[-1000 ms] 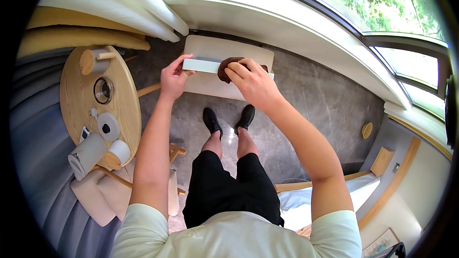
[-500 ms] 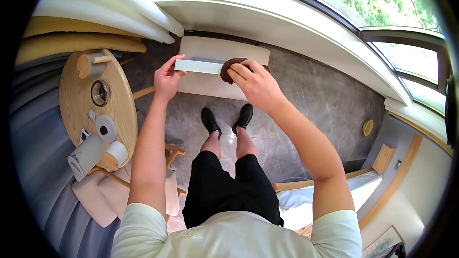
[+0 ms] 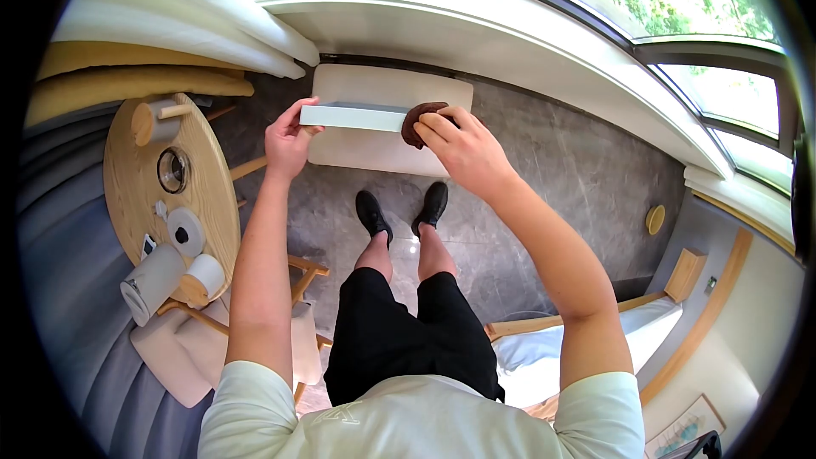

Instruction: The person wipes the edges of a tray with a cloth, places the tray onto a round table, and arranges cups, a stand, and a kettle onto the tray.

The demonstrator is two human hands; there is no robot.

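A long, pale white box-like object (image 3: 357, 118) is held level in front of me, above a cream padded bench or stool. My left hand (image 3: 289, 140) grips its left end, thumb on the near side and fingers on the far side. At the right end, my right hand (image 3: 459, 143) is closed on a dark brown cloth (image 3: 415, 126), which is pressed against that end. The cloth and my fingers hide the object's right tip. Beneath it, the cream seat top (image 3: 382, 151) shows on both sides.
A round wooden table (image 3: 127, 166) on the left bears a glass bowl (image 3: 172, 170), a grey cylinder (image 3: 153, 283) and several other items. An armchair (image 3: 183, 344) stands near it. The window wall (image 3: 476, 55) curves ahead; a bed (image 3: 586, 344) lies at right.
Both hands and the pale object have shifted slightly left in view. The brown cloth has slid a little toward the object's right end, uncovering more of its surface.
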